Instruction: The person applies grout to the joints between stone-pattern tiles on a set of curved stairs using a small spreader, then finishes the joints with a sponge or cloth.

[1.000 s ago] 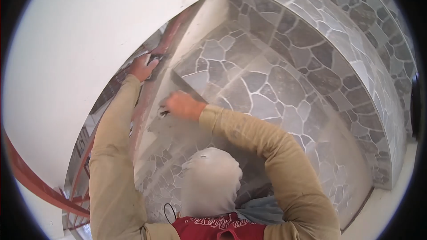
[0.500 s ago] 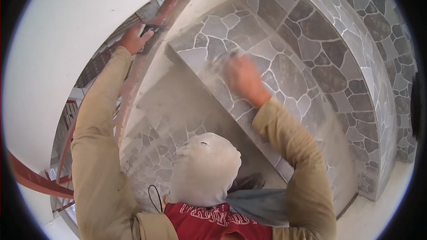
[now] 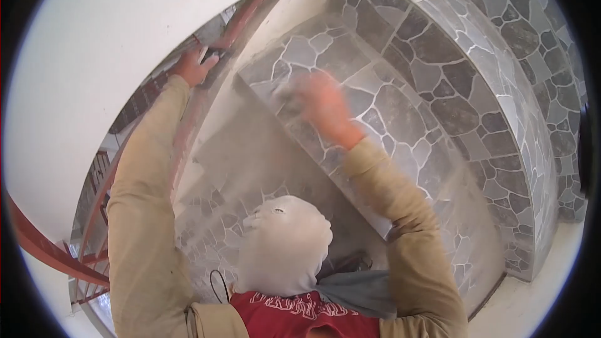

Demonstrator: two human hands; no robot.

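My right hand is blurred with motion on the tread of a stone-pattern tiled step, near its front left edge. It presses what looks like a small grey pad on the tiles; the blur hides the details. My left hand reaches up to the far left and grips a dark flat tool held against the red stair rail. Both sleeves are tan.
Below the step, a riser is smeared with grey cement dust. More curved tiled steps rise at the right. A white wall fills the left. A red railing curves past at lower left.
My right hand went from the cement-smeared riser at the left up onto the tiled tread, then slid slightly back left. My left hand stayed on the dark tool at the rail.
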